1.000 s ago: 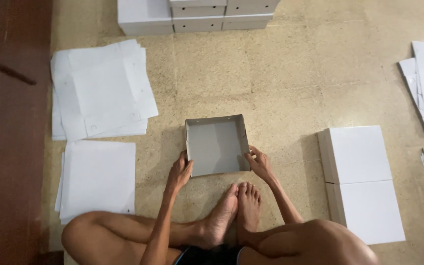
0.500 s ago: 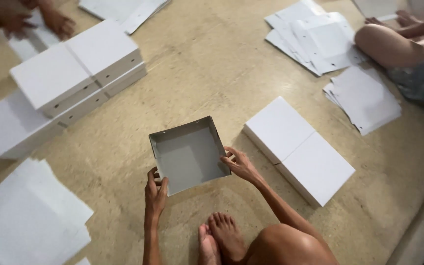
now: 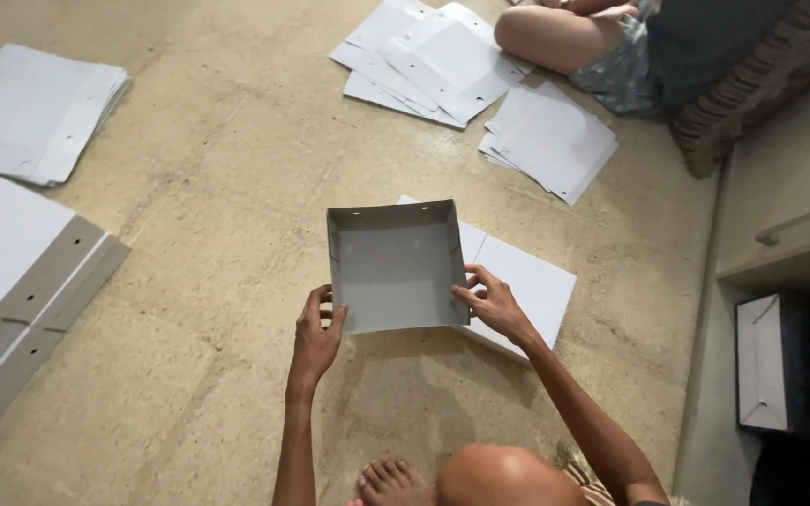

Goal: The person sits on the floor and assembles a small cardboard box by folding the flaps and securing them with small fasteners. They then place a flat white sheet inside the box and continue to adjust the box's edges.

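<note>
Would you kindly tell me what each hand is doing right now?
Left hand: gripping the near-left corner of the open grey cardboard box.
Right hand: gripping the box's right wall.

Place: we think it is a room of a home, used as a small hand workshop for cardboard boxes.
Floor: we sit on a bare speckled stone floor (image 3: pixel 189 234), with no work table.
Materials: we see stacks of flat white sheets (image 3: pixel 30 112) and finished white boxes (image 3: pixel 21 272) around us.
Furniture: a cabinet with a drawer handle (image 3: pixel 803 223) stands at the right.
People: another person (image 3: pixel 602 42) sits on the floor beside more sheets (image 3: pixel 550 139).
</note>
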